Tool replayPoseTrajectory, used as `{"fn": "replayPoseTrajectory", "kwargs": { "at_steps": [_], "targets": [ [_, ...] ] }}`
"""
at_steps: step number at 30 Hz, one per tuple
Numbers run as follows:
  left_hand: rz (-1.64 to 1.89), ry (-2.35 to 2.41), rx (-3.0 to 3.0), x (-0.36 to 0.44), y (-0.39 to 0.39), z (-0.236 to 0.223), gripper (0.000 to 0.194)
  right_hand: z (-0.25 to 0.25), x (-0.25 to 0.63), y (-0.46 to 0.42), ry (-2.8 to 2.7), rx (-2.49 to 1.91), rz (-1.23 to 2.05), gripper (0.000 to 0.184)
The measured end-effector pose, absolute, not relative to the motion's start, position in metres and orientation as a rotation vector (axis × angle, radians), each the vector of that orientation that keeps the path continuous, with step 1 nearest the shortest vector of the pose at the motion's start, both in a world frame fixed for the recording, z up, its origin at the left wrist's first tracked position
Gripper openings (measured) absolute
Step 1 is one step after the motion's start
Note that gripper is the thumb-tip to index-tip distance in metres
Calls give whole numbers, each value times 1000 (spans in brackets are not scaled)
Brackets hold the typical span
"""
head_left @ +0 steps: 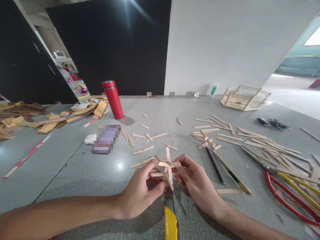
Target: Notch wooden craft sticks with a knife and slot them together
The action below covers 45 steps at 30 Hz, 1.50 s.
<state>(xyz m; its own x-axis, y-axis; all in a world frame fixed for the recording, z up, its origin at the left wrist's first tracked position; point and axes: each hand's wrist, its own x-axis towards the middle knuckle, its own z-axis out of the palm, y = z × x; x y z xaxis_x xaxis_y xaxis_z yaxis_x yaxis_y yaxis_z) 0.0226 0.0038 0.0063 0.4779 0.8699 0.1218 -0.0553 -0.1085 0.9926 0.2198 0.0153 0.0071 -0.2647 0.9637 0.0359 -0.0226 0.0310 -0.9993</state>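
Between my two hands, just above the tabletop, is a small structure of crossed popsicle sticks (170, 169). My left hand (147, 188) grips its left side, thumb below and index finger on top. On the right side, my right hand (195, 181) pinches it with thumb and fingers; some fingertips are hidden behind the sticks. Directly below lies a yellow utility knife (170, 223), its blade end partly covered by the structure. Loose popsicle sticks (143, 150) lie scattered just beyond my hands.
Right of my hands are a black pen (215, 165), red-and-yellow-handled pliers (271, 171) and a heap of sticks (272, 143). Farther back stand a red flask (113, 100) and a stick-built frame (243, 100). A blurred phone (106, 138) and cardboard scraps (50, 125) lie left.
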Motion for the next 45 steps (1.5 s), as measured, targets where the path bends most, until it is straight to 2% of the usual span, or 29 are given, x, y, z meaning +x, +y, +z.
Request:
{"fn": "replayPoseTrajectory", "kwargs": {
  "at_steps": [7, 13, 17, 26, 35, 45],
  "targets": [
    [974, 847, 1484, 19, 5, 5, 15, 9, 224, 19, -1383, -989, 1353, 35],
    [1121, 977, 1436, 9, 19, -1, 30, 8, 226, 21, -1380, -972, 1303, 29],
    [1174, 975, 1405, 5, 27, -7, 32, 5, 227, 18, -1386, -974, 1329, 28],
    [1142, 937, 1462, 6, 25, -5, 17, 12, 225, 15, -1445, -976, 1416, 33],
    [1133, 951, 1405, 7, 28, -7, 32, 4, 225, 17, -1407, -924, 1460, 28],
    [1101, 944, 1363, 8, 27, -4, 24, 13, 222, 17, -1332, -889, 1437, 27]
  ]
}}
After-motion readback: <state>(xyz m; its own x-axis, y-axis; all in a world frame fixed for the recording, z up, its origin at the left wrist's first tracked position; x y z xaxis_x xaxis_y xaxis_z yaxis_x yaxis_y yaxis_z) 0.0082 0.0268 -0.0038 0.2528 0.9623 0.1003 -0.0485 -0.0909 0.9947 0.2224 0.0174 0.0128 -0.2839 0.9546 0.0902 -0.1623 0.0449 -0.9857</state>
